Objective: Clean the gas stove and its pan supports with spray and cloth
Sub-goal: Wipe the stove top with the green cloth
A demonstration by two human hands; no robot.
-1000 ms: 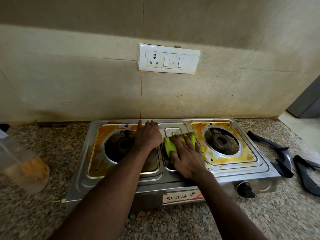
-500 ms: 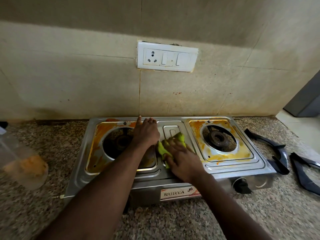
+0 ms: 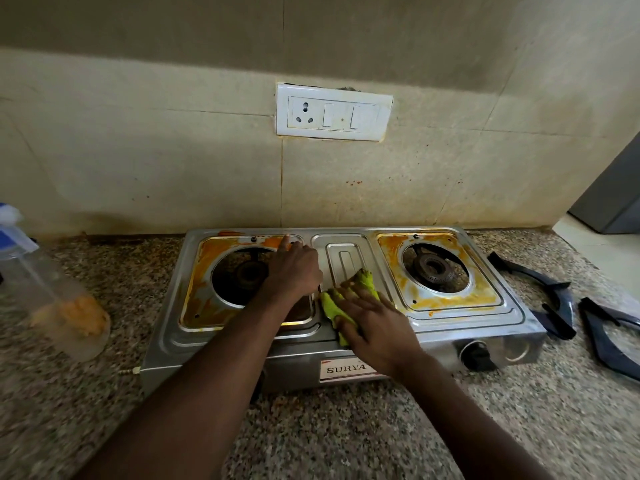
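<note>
A stained steel stove sits mid-frame on a speckled counter against a tan wall. The right hand presses a green cloth flat on its middle; the left hand rests open beside it. Pan supports lie right, a spray bottle left.

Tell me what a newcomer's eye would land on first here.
The orange-yellow grime ringing both burner wells of the steel gas stove stands out first. Next comes the bright green cloth at the stove's middle, pressed flat under the right hand, while the left hand rests on the left burner tray. The dark pan supports lie off the stove, on the granite counter to its right.
</note>
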